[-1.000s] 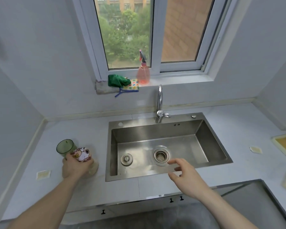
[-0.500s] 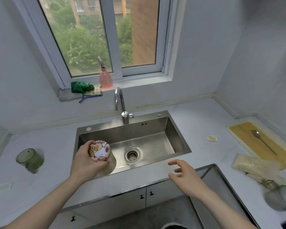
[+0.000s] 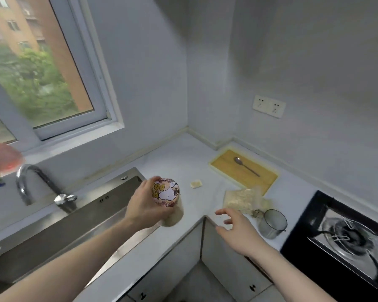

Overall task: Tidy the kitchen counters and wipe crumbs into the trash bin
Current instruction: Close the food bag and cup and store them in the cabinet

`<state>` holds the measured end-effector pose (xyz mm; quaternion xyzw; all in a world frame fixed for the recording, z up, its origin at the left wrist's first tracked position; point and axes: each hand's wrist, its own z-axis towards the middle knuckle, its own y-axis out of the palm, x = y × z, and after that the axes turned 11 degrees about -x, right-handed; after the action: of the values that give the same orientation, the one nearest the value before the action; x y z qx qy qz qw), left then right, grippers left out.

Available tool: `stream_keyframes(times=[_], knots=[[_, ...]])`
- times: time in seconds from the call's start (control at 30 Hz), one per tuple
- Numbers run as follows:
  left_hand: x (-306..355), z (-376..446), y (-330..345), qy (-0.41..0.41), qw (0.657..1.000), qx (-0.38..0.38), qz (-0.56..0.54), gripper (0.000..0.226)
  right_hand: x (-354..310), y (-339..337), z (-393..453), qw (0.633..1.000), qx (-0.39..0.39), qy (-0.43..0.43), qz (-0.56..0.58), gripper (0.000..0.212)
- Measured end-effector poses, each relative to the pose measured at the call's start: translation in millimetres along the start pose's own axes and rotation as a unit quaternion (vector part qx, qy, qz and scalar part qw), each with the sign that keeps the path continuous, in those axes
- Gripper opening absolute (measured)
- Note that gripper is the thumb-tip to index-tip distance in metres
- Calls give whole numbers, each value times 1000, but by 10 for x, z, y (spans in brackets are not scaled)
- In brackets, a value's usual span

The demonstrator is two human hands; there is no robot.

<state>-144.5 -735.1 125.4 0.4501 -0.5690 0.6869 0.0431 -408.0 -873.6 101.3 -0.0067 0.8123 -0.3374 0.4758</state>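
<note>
My left hand (image 3: 143, 205) grips a jar (image 3: 167, 198) by its cartoon-printed lid, held above the counter just right of the sink (image 3: 79, 216). The jar's pale body shows below my fingers. My right hand (image 3: 234, 227) hovers open over the counter's inner corner, fingers spread, holding nothing. Just beyond it lie a bag of pale crumbly food (image 3: 242, 199) and a clear glass jar (image 3: 272, 222) with a wire clasp. A small pale crumb piece (image 3: 196, 183) lies on the white counter (image 3: 177, 158).
A wooden cutting board (image 3: 249, 177) with a spoon (image 3: 246, 165) on it lies by the back wall. A black gas hob (image 3: 345, 238) fills the right. The faucet (image 3: 34, 182) stands behind the sink; a pink spray bottle (image 3: 2, 155) is on the sill.
The view has swung right, from the sink to the counter corner. My left hand lifted the jar from the left counter and carried it right, past the sink. My right hand stays open.
</note>
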Motion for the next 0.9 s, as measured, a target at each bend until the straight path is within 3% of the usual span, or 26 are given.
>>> stream_keyframes(times=[0.37, 0.5, 0.9], knots=[[521, 1658, 967, 45, 977, -201, 58, 107, 234, -529, 387, 986, 125, 105, -6, 31], [574, 1984, 1260, 54, 968, -236, 66, 104, 296, -617, 436, 977, 148, 155, 4, 33], [617, 2322, 1764, 67, 941, -314, 105, 103, 236, -706, 342, 962, 186, 198, -2, 34]])
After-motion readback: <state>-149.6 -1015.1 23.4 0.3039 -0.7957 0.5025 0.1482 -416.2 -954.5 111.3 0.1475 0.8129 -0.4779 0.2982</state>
